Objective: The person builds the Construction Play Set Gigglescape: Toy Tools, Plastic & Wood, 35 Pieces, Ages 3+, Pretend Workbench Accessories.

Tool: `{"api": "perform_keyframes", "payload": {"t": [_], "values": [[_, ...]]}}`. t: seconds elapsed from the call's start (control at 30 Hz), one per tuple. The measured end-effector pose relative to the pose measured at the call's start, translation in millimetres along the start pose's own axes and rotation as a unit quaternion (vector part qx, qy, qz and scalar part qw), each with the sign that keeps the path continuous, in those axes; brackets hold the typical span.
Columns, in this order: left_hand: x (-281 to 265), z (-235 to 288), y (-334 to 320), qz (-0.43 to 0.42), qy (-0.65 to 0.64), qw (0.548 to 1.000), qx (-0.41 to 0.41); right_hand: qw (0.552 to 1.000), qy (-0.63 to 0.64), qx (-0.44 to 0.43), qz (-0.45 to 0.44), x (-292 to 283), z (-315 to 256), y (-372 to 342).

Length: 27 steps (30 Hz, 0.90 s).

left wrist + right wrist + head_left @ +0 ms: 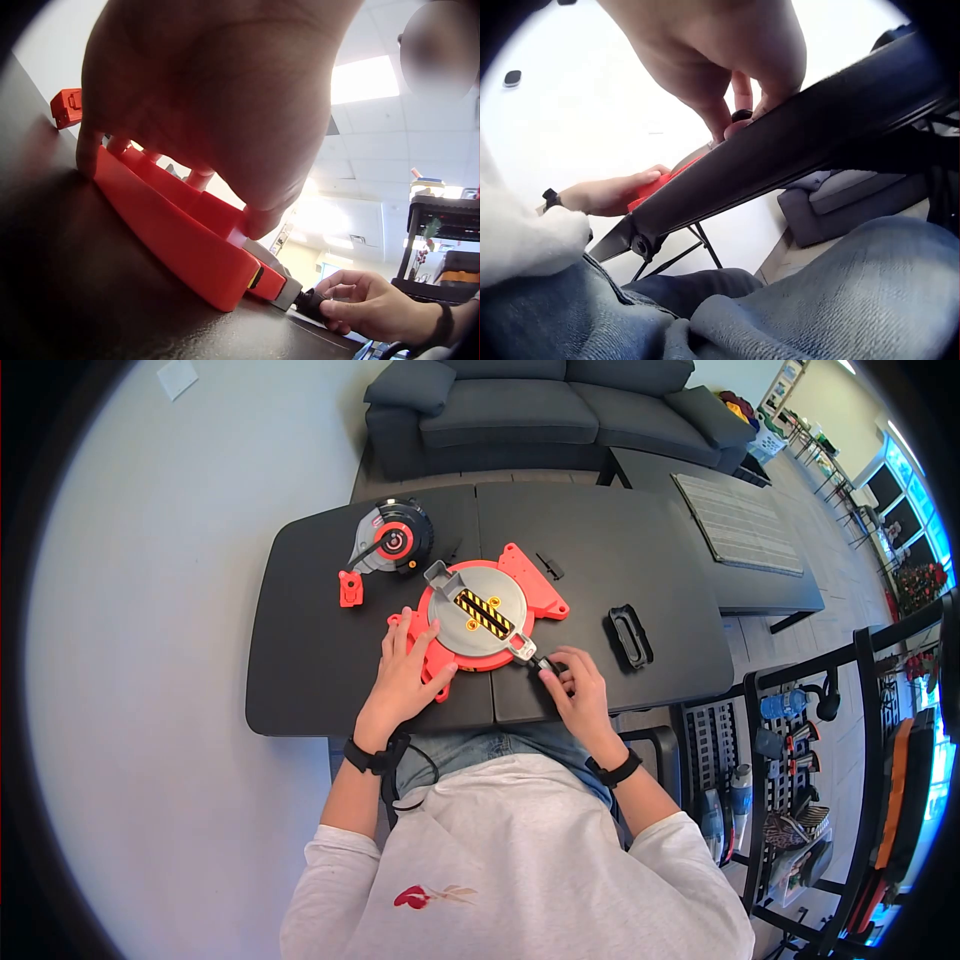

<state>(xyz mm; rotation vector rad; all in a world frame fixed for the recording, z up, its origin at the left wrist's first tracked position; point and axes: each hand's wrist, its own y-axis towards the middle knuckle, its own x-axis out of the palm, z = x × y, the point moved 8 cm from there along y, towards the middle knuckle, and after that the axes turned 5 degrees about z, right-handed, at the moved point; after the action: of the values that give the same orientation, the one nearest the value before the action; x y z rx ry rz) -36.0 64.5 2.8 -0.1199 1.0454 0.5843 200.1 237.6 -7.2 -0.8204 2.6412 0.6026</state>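
Observation:
A toy miter saw base (448, 622) with a red body and a round grey turntable lies on the black table. My left hand (397, 678) rests on its red left side, fingers spread over the edge. At the front of the turntable, a grey arm ends in a black knob (543, 663). My right hand (582, 695) pinches this knob between thumb and fingers, as the left wrist view also shows (311, 304). In the right wrist view the table edge hides most of the base.
The toy saw head (388, 542) with its black disc and red end piece stands at the back left. A black oblong frame (630, 637) lies to the right, and a small black part (550, 566) lies behind the base. A shelf rack (800, 760) stands at right.

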Motion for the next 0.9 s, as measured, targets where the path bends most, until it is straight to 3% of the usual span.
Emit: {"api": "perform_keyframes", "payload": {"t": [0.07, 0.27, 0.37, 0.47, 0.57, 0.67, 0.77, 0.87, 0.9], "values": [[0, 0, 0, 0.002, 0.001, 1.000, 0.001, 0.999, -0.010, -0.041, 0.003, -4, -20, 0], [-1, 2, -1, -0.007, 0.003, 1.000, -0.007, 0.999, 0.030, 0.000, 0.015, 3, 10, -1], [-1, 1, 0, -0.011, 0.004, 1.000, -0.009, 0.999, 0.017, -0.015, 0.028, -6, -28, 1], [0, 0, 0, -0.012, 0.005, 1.000, -0.010, 0.998, -0.026, -0.062, -0.014, 0, -12, 1], [0, 0, 0, -0.011, 0.006, 1.000, -0.008, 0.999, 0.026, 0.020, -0.004, 4, 13, -1], [0, 0, -1, -0.009, 0.006, 1.000, -0.005, 0.999, 0.014, -0.032, 0.041, -7, -28, 2], [-1, 0, 0, -0.010, 0.007, 1.000, -0.007, 0.998, -0.023, -0.051, 0.000, -1, -13, 3], [1, 0, 0, -0.009, 0.007, 1.000, -0.005, 0.999, 0.032, 0.015, 0.019, 1, 1, 4], [0, 1, 0, -0.010, 0.006, 1.000, -0.007, 1.000, 0.012, -0.001, 0.017, 0, -6, 4]]}}
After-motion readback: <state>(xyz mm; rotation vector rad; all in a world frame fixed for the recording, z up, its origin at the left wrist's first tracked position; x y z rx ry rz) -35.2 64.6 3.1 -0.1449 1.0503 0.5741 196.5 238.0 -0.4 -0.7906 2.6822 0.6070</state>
